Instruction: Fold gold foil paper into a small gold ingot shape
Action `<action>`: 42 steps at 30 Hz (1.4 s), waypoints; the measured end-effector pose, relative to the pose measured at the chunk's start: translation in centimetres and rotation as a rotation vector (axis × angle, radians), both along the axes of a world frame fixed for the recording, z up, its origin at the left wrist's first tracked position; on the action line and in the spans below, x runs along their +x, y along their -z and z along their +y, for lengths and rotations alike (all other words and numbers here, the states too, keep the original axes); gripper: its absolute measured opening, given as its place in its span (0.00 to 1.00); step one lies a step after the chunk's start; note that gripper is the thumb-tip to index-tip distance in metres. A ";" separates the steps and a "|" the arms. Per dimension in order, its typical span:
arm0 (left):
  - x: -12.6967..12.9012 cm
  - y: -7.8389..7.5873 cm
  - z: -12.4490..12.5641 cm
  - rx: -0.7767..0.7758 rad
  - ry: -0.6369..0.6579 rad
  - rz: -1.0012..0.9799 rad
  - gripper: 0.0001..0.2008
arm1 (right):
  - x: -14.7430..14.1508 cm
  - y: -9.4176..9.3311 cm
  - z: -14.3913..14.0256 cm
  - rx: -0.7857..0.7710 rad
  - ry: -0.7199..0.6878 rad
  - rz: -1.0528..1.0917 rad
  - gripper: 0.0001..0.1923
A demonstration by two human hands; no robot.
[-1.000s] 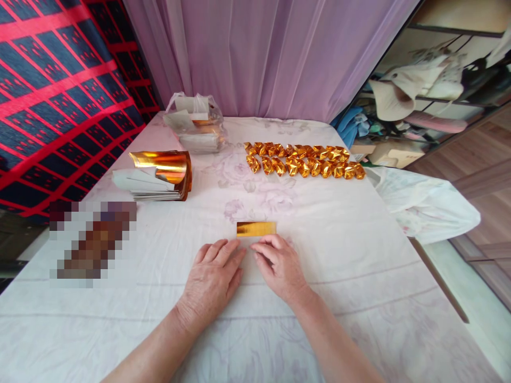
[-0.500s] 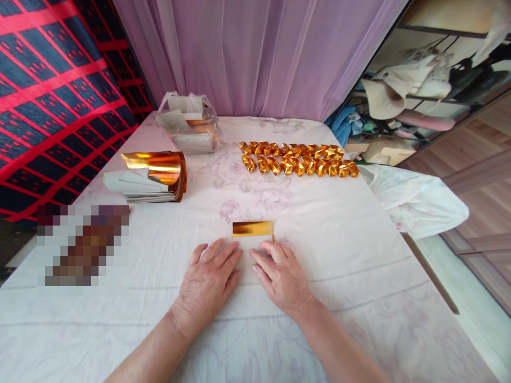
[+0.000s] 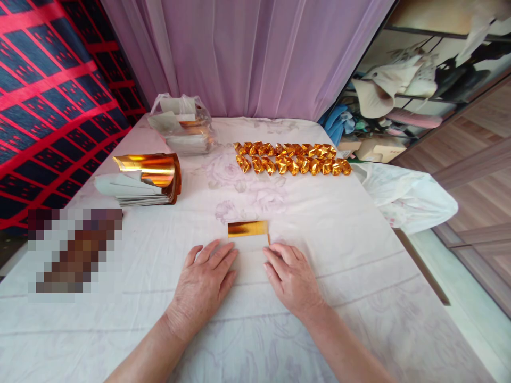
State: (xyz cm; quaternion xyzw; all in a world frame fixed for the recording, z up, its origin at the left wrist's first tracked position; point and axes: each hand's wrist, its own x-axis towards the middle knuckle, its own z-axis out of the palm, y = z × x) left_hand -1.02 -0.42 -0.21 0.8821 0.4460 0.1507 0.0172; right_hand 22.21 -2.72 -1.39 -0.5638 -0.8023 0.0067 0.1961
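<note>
Head view: 2 flat hands press a part-folded gold sheet (image 3: 248, 236) on the white cloth (image 3: 359, 276).
At far left a stack of gold paper (image 3: 146, 178) lies curled; the left hand (image 3: 203, 284) rests spread, holding nothing, fingertips on the sheet's left edge; the right hand (image 3: 293, 279) lies equally flat on its right edge; folded gold pieces (image 3: 291, 158) sit in 2 rows beyond.

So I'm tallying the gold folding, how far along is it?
Done: two rows of folded gold pieces at the far side of the table. In hand: a sheet with one gold flap folded, left hand and right hand flat on it. Left: a stack of gold paper.
</note>
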 end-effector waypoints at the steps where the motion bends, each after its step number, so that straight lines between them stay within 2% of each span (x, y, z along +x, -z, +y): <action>1: 0.0 0.0 0.0 0.001 0.000 0.000 0.17 | 0.1 0.0 -0.1 0.006 0.004 -0.001 0.15; 10: -0.1 -0.1 0.1 0.033 0.015 0.008 0.16 | 0.8 0.2 -0.2 0.027 0.026 -0.005 0.15; 16: 0.2 0.1 0.0 0.051 0.012 0.028 0.16 | -0.6 -0.3 -0.6 0.056 0.077 -0.031 0.16; 21: 0.6 0.2 -0.1 0.028 0.003 0.021 0.18 | -1.9 -0.5 -0.8 0.028 0.065 -0.032 0.17; 28: 0.4 0.4 0.0 0.023 0.003 0.004 0.17 | -1.3 -0.1 -0.9 0.019 0.122 -0.006 0.14; 34: 0.1 0.8 0.1 0.030 0.015 -0.020 0.17 | 0.0 0.5 1.1 0.061 0.195 0.238 0.11; 38: 0.1 0.9 0.2 0.031 0.016 -0.029 0.17 | 0.0 0.7 3.0 0.011 0.213 0.296 0.13; 42: 0.1 0.8 0.1 0.040 0.018 -0.036 0.16 | -0.4 0.9 3.8 0.001 0.195 0.351 0.15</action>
